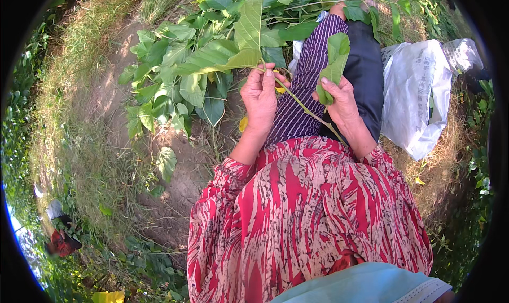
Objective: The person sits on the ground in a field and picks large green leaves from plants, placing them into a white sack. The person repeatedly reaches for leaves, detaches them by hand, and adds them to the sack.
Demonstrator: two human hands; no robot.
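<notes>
My left hand (pixel 260 94) pinches a green leafy stem (pixel 304 108) between thumb and fingers near its upper end. Broad leaves (pixel 222 58) spread from the stem just above those fingertips. The lower part of the stem slants right, down to my lap, where the printed red and beige garment hides its end. In my right hand (pixel 342 102) are a few folded green leaves (pixel 335 62), gripped under the thumb; the curled fingers are partly hidden. Beyond my left hand lies a heap of leafy cut branches (pixel 171 76) on the ground.
A white plastic bag (pixel 413 92) bearing print stands at the right, with a clear plastic bag (pixel 463 54) behind it. Purple striped cloth (pixel 306 76) and dark trousers (pixel 364 64) extend ahead of me. Dry grass (pixel 83 144) and one loose leaf (pixel 166 163) lie to the left.
</notes>
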